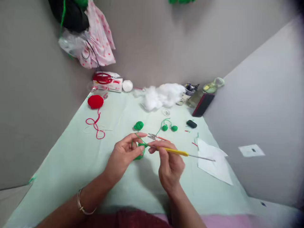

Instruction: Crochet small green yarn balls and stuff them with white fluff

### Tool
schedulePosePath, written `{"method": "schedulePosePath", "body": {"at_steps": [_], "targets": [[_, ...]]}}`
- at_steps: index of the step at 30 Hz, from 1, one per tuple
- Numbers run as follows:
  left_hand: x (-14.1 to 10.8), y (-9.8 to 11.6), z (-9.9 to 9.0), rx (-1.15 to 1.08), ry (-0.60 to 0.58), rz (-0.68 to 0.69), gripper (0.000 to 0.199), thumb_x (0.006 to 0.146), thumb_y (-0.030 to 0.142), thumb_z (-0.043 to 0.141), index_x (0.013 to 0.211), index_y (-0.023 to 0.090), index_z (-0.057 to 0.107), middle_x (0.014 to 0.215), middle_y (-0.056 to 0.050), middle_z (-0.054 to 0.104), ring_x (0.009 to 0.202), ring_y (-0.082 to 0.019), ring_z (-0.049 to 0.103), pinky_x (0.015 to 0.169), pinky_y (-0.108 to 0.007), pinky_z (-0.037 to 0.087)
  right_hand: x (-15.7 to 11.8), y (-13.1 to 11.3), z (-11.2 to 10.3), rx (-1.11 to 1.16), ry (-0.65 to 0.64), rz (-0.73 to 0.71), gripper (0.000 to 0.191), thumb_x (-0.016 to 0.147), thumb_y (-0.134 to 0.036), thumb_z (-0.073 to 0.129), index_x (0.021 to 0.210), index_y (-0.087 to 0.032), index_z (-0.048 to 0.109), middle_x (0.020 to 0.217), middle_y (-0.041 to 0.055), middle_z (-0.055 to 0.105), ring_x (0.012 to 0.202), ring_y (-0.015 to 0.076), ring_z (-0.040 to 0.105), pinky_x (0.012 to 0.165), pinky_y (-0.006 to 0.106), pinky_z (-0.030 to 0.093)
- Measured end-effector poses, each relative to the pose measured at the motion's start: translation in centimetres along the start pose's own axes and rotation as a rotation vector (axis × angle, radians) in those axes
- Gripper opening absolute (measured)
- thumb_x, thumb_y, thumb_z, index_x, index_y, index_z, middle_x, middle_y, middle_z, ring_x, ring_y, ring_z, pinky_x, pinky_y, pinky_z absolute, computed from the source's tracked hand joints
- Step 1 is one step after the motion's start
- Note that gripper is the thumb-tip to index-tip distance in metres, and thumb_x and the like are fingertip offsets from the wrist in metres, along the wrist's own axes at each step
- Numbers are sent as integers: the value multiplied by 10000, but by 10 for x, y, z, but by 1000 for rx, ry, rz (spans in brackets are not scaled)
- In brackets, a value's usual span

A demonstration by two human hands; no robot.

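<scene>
My left hand (pixel 125 153) pinches a small piece of green crochet work (pixel 140 154) between thumb and fingers, with green yarn running over the forefinger. That yarn leads up to a small green yarn ball (pixel 138 125) just beyond. In my right hand (pixel 171 164) is a crochet hook with a yellow handle (pixel 175 151), held like a pen. Its left tip meets the green work, while its other metal end points right. Scissors (pixel 155 136) with orange-red handles lie right behind the fingertips. Two little green balls (pixel 169 128) joined by yarn sit farther back.
White stuffing (pixel 161 96) lies along the back wall. A red yarn ball (pixel 95 101) is at back left near a box (pixel 115 85). At right are a bottle (pixel 209 88), a phone-like dark slab (pixel 203 104), a small black object (pixel 191 123) and white paper (pixel 213 161).
</scene>
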State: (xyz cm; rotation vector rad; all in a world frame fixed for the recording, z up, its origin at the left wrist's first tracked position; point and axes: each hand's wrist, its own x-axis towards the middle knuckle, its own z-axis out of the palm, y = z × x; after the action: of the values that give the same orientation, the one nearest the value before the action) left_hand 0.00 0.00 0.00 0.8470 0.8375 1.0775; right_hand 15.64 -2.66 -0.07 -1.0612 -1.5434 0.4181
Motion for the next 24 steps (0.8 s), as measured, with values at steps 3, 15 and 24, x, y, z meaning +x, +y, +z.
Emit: {"method": "schedulePosePath", "body": {"at_steps": [3,15,24], "targets": [[-1,-1,3,4,75,23,305,805,240,817,1105,265,768,827,44,572,636,-55,514,647,-194,458,1,5,3,-193,-60,-164,273,975,-63,523,1114,-226,693,923,43,748,790,162,716,733,308,599],[4,1,-2,-285,-101,-205,395,823,272,811,1209,212,756,669,70,505,498,-21,227,607,-207,471,12,4,-1,265,55,180,207,1011,-209,552,956,-232,750,872,39,738,685,157,644,681,342,568],[4,-2,3,-329,-20,-250,459,786,295,858,1221,188,757,619,84,478,507,-16,316,718,-214,539,-1,9,9,-164,-1,-227,373,922,-66,642,1202,-293,738,1077,81,758,925,202,712,783,354,578]]}}
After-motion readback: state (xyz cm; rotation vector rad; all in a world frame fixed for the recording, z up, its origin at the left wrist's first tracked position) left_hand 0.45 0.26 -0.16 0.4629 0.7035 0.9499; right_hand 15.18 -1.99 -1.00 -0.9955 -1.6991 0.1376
